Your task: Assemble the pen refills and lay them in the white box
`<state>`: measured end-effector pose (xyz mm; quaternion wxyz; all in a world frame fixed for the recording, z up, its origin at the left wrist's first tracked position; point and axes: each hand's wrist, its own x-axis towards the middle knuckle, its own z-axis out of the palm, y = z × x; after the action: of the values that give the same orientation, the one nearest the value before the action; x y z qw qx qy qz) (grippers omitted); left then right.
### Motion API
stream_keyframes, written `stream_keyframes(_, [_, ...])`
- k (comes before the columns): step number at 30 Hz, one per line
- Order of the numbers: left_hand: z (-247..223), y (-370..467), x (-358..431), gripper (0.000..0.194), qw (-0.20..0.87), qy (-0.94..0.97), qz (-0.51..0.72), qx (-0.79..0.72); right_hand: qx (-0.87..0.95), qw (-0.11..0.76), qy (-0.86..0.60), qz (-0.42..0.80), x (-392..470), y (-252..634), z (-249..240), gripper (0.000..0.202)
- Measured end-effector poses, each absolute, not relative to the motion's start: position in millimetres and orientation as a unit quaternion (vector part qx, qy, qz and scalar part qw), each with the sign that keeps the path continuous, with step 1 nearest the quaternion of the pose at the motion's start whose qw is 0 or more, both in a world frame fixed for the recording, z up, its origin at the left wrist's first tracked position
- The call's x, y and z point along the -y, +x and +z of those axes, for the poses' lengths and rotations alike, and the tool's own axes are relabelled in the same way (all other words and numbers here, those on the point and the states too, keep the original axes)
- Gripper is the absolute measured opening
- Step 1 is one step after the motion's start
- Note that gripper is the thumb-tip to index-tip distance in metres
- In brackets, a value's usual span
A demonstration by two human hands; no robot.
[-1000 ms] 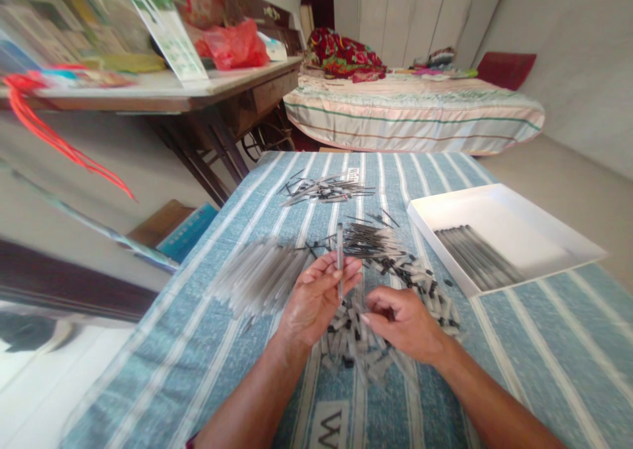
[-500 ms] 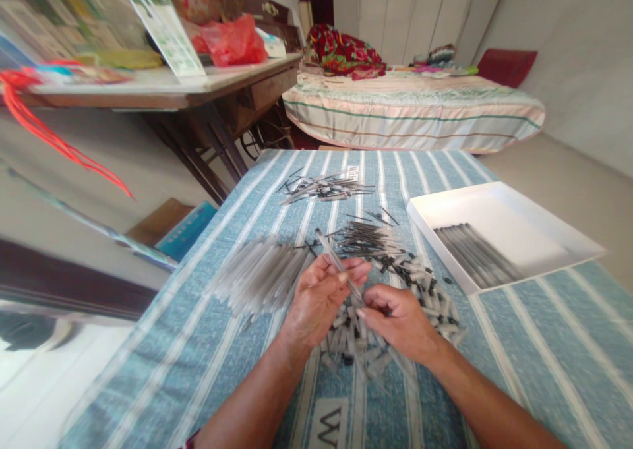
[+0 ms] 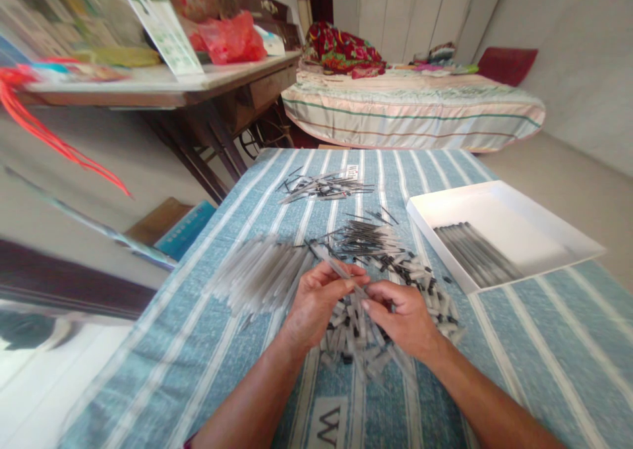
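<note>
A translucent pen barrel [image 3: 332, 262] slants between my hands, over the middle of the table. My left hand [image 3: 321, 297] is closed round it, thumb and fingers pinching its middle. At its near end the fingers of my right hand [image 3: 398, 310] are pinched together; whether they also hold a small part is too blurred to tell. Below both hands lies a heap of pen caps [image 3: 366, 350], clear with black bits. Left of my left hand is a stack of frosted pen barrels [image 3: 267, 274]. Thin dark refills [image 3: 363, 238] lie just beyond the hands.
A white box [image 3: 534, 238] at the right holds a row of dark-filled pens [image 3: 472, 254]. Another loose pile of thin parts [image 3: 324, 186] lies at the far end of the striped tablecloth [image 3: 198, 370]. A desk [image 3: 222, 86] stands to the left, a bed [image 3: 410, 106] behind.
The barrel has tipped lower, its far end dropping toward the table. My right hand has shifted slightly up and closer to the barrel's near end.
</note>
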<state>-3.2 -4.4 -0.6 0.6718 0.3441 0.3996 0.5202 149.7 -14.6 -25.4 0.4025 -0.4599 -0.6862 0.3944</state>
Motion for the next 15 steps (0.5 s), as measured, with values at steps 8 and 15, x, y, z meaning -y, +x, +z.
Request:
stream_keyframes(8, [-1.1, -11.2, 1.6, 0.003, 0.616, 0.413, 0.493, -0.455, 0.746, 0.356, -0.432, 0.360, 16.4, 154.1, -23.8, 0.012])
stream_keyframes(15, [-3.3, -11.2, 1.1, 0.002, 0.624, 0.417, 0.481, -0.454, 0.753, 0.368, -0.424, 0.342, 16.0, 152.3, -24.7, 0.011])
